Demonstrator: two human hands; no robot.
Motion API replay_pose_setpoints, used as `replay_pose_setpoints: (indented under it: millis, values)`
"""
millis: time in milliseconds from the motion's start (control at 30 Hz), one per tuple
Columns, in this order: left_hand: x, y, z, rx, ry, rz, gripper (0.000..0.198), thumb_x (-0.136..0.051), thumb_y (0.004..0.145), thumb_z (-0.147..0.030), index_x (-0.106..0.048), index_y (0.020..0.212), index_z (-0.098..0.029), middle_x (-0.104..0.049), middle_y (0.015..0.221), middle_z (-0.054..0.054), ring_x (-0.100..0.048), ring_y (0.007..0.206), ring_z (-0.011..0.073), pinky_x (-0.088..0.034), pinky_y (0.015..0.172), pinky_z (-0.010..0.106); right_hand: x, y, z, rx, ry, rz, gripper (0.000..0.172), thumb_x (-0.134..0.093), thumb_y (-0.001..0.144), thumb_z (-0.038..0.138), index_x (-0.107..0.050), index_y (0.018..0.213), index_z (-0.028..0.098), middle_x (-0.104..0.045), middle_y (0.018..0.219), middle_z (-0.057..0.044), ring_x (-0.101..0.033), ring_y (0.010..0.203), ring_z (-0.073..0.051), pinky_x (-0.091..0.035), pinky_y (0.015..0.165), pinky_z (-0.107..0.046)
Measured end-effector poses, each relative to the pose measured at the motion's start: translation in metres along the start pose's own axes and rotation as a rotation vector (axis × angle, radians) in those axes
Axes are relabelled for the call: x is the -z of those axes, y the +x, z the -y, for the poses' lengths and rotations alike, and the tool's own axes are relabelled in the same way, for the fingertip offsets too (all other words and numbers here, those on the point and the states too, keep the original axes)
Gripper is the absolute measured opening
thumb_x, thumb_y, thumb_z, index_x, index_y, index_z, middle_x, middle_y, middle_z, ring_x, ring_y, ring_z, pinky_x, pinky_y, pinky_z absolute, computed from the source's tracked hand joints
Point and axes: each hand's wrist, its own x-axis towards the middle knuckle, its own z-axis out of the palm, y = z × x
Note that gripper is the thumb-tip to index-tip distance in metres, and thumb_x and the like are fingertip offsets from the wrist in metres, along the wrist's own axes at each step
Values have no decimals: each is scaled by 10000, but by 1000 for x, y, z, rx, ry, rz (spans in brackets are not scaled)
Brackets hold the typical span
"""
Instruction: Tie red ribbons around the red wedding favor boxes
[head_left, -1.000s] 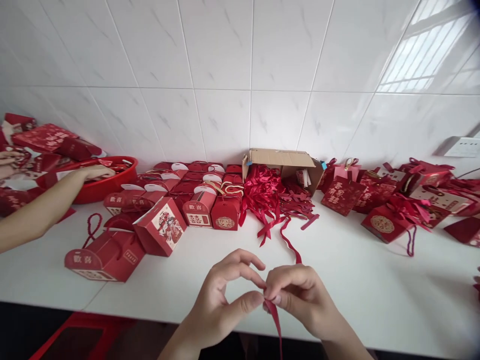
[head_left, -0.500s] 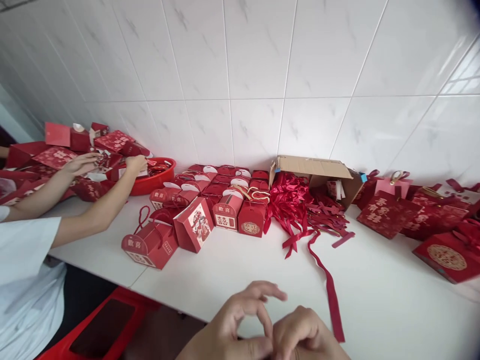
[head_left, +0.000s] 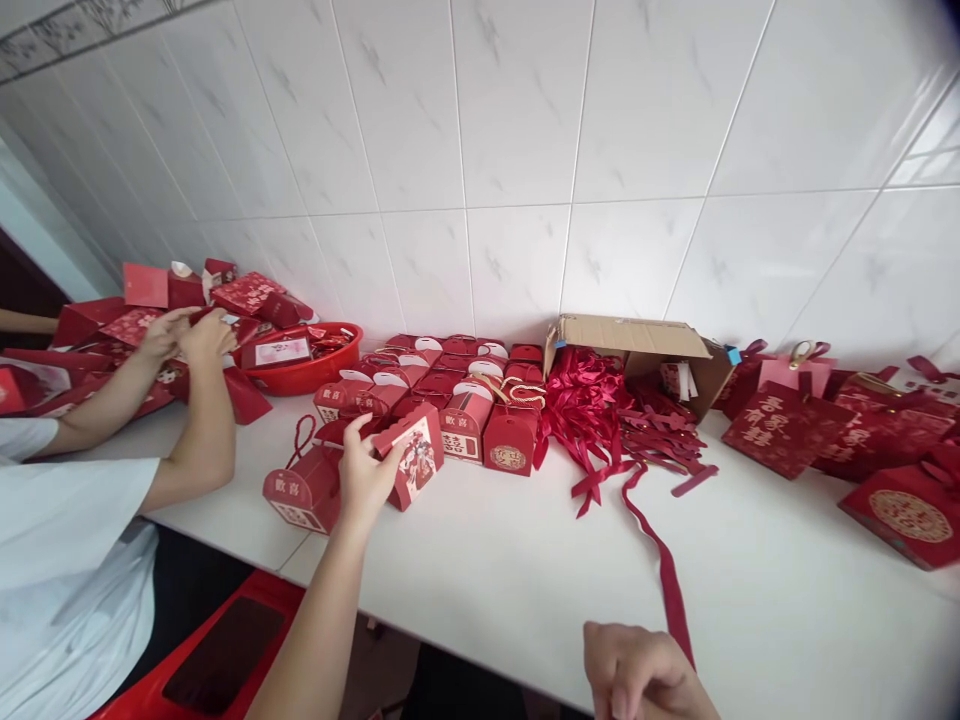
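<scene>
My left hand (head_left: 365,473) reaches out over the white table (head_left: 525,570) and closes its fingers on a red gift box with a picture on its face (head_left: 415,458), which stands tilted at the front of a group of small red boxes (head_left: 465,400). My right hand (head_left: 641,675) stays near the table's front edge, fingers curled round the near end of a long red ribbon (head_left: 660,560). That ribbon runs back to a heap of red ribbons (head_left: 592,410) spilling from an open cardboard box (head_left: 645,345).
A person in a white shirt (head_left: 67,560) sits at my left, both hands (head_left: 187,335) busy with red boxes beside a red basin (head_left: 300,365). Larger red gift boxes (head_left: 825,430) lie at the right. A red stool (head_left: 202,665) stands below the table edge. A tiled wall rises behind.
My left hand left the ribbon and went forward and left to grip the picture box. My right hand dropped lower, keeping the ribbon. The view turned slightly left.
</scene>
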Motion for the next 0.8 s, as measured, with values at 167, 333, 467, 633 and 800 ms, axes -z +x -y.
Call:
replay_pose_setpoints:
  millis: [167, 333, 467, 633, 800]
  values:
    - [-28, -84, -29, 15, -353, 297, 794, -724, 750, -319, -294, 1406, -197, -742, 883, 62, -728, 809, 208, -569, 761, 320, 7, 15, 6, 109, -442, -257, 53, -703, 836, 289, -743, 807, 308, -634, 1089, -64, -596, 1042, -225, -486, 813, -337]
    - [-56, -157, -59, 22, -560, 543, 749, -683, 823, -276, -256, 1438, -263, -723, 821, -9, -714, 771, 161, -568, 760, 277, 18, 31, 8, 156, -783, -340, 144, -652, 867, 214, -760, 876, 309, -368, 1506, -24, -339, 1391, -311, -380, 1046, -468]
    - [-72, -174, -61, -170, -491, 613, 168, -634, 856, -242, -633, 1021, -209, -703, 882, 27, -692, 800, 160, -547, 729, 248, 22, 30, 7, 236, -801, -376, 188, -640, 864, 173, -752, 909, 317, -450, 1419, -43, -452, 1306, -288, -467, 975, -435]
    - [-81, -180, -54, -317, -485, 510, 53, -587, 885, -198, -639, 881, -190, -641, 923, 44, -650, 944, 181, -515, 856, 301, 21, 23, 5, 255, -876, -412, 220, -617, 862, 129, -741, 929, 298, -466, 1370, -70, -559, 1163, -264, -507, 901, -419]
    - [-84, -184, -53, -262, -519, 547, 79, -537, 922, -206, -612, 899, -194, -640, 968, 52, -630, 1023, 184, -491, 910, 313, 19, 20, 6, 234, -929, -414, 222, -612, 860, 118, -736, 935, 286, -483, 1354, -90, -527, 1218, -281, -510, 877, -402]
